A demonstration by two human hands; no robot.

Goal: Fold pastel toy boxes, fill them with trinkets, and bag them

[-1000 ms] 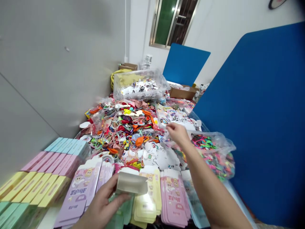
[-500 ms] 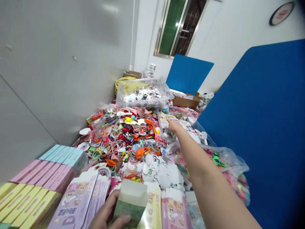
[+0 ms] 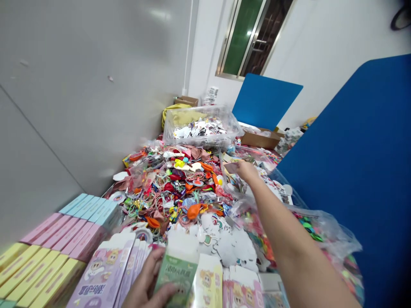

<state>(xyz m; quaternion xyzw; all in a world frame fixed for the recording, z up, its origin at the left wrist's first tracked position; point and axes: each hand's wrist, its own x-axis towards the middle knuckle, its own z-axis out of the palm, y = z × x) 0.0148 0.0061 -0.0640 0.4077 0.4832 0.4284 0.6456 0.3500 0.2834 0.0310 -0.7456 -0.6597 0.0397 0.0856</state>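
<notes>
The left hand [image 3: 146,282] has its grip clamped on a green box [image 3: 177,273] at the near middle of the scene, thumb across the printed face, the other fingers along the left side, and the pale top rising beyond the fingertips. Farther off and to the right, the right hand [image 3: 248,171] reaches over a clear bin [image 3: 297,192] of paper cut-outs, its grip closed on the edge of a small flat brownish piece [image 3: 231,167] that sticks out to the left of the fingertips. Just right of the green box lie flat yellow cartons [image 3: 207,278], then pink cartons [image 3: 242,288]; purple cartons [image 3: 99,269] fan out to the left, beside rows of blue boxes [image 3: 91,208], pink boxes [image 3: 64,231] and yellow boxes [image 3: 38,273]. A heap of small colourful trinkets [image 3: 180,179] hides most of the surface beneath, with white cut-outs [image 3: 229,244] on its near side and a clear tub [image 3: 205,140] at its far end. A grey wall [image 3: 80,85] closes the left, a large blue panel [image 3: 353,149] stands on the right, and a smaller blue board [image 3: 266,100] leans below a window [image 3: 253,38] at the far side
</notes>
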